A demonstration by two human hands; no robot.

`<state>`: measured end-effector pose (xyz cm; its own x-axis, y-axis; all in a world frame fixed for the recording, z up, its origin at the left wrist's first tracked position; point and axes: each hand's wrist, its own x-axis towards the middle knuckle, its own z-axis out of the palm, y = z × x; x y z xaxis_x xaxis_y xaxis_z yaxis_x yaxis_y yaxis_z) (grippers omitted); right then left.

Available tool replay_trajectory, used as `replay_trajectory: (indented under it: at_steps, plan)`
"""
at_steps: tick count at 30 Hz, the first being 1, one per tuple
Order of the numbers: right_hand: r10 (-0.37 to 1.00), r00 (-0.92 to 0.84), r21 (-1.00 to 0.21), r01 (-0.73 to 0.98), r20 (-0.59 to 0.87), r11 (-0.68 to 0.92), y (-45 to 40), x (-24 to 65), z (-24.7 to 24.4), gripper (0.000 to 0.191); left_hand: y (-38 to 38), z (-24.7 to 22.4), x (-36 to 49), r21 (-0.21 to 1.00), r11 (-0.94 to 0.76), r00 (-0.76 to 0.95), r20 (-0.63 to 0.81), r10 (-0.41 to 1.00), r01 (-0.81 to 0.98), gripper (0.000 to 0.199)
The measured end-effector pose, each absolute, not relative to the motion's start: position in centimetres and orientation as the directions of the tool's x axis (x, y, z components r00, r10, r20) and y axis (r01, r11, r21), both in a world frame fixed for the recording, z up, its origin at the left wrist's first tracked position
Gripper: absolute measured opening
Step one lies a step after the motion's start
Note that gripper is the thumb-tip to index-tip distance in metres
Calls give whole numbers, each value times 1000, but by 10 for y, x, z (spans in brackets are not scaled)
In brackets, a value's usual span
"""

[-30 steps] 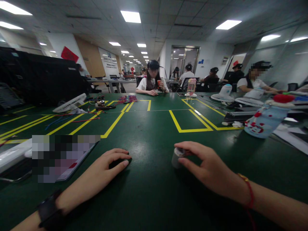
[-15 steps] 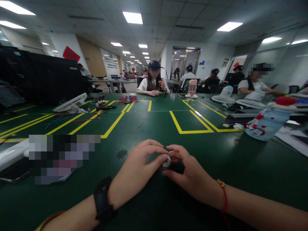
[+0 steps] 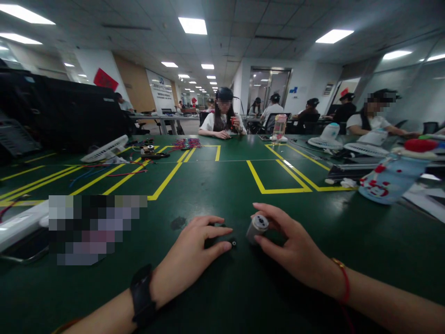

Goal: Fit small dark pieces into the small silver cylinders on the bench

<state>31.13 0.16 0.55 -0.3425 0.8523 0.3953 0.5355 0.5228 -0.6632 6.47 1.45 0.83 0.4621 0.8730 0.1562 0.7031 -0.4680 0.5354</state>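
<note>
In my right hand (image 3: 290, 234) is a small silver cylinder that looks like an electric motor (image 3: 256, 230), with a pale end cap facing up. My thumb is on its near side and my fingers are behind it; it tilts slightly over the green table. My left hand (image 3: 200, 243) is to its left, the fingers apart and stretched toward the right. A tiny black part with a light ring (image 3: 234, 243) lies at the tip of my left thumb. Whether the thumb touches it I cannot tell.
A blue bottle with a red top (image 3: 389, 178) stands at the right. White fans (image 3: 107, 148) and bundled wires (image 3: 186, 144) lie farther back. At the left is a white device (image 3: 26, 220) beside a blurred-out item. A person (image 3: 222, 120) sits across the table.
My hands have moved apart. The motor has gone right with my right hand and shows more of its side. The tiny black part now shows by my left thumb.
</note>
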Motion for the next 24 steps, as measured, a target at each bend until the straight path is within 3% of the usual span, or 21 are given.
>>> replay_trajectory:
  at_steps: [3,6,9,12,16,18,19,21,24]
  plan:
    - [889,-188,-539,737,417,408,5,363,13,45,15,12,35,589,-377,393,108,913,714,34]
    - [912,63,-432,893,405,130,2,441,12,50,17,9,2,632,-309,324,96,941,711,33]
    - [895,291,-359,919,340,-163,-6,520,3,54,20,3,-19,654,-289,326,68,943,699,31]
    - [875,359,-312,914,324,-259,-10,564,-7,54,21,-1,-22,658,-291,334,63,940,695,30]
    - [764,121,-51,992,633,-115,-9,525,1,70,22,-2,-17,651,-286,322,67,944,704,31]
    - [725,-108,37,993,680,112,-8,471,10,63,22,-2,-16,649,-287,319,71,945,705,30]
    - [736,-228,24,960,637,278,-8,439,14,54,22,-2,-16,647,-289,319,74,945,706,30]
    - [786,-442,-130,832,431,539,-6,374,18,41,21,-3,-17,637,-296,323,76,943,712,29]
    - [780,-569,-342,702,260,625,0,295,13,38,21,-4,-19,610,-316,337,84,938,727,30]
